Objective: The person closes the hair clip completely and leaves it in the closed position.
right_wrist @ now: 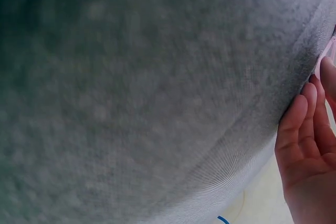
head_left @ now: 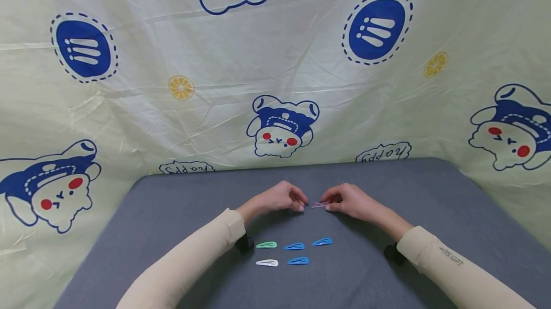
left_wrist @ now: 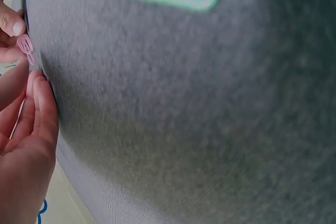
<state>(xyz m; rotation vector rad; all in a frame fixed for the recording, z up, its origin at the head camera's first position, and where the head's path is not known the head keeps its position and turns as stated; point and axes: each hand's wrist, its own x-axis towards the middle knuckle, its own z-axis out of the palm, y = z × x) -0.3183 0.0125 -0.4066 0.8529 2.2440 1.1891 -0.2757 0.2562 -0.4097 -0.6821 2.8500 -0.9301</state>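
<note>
My right hand (head_left: pixel 350 201) pinches a pink snap hair clip (head_left: pixel 319 204) between thumb and fingertips, low over the grey cloth. The clip's narrow end points left, toward my left hand (head_left: pixel 286 197). That hand has its fingers loosely bent and nothing between them, a short gap from the clip. In the left wrist view the pink clip (left_wrist: pixel 26 48) sits by the right hand's thumb, opened into a fork shape. Nearer my body lie a green hair clip (head_left: pixel 267 245), a white hair clip (head_left: pixel 267 263) and three blue hair clips (head_left: pixel 294 247).
The grey cloth-covered table (head_left: pixel 193 213) meets a pale printed curtain (head_left: pixel 292 60) at its back edge. Dark wrist cameras sit under both sleeves, the left camera (head_left: pixel 244 243) close beside the green clip.
</note>
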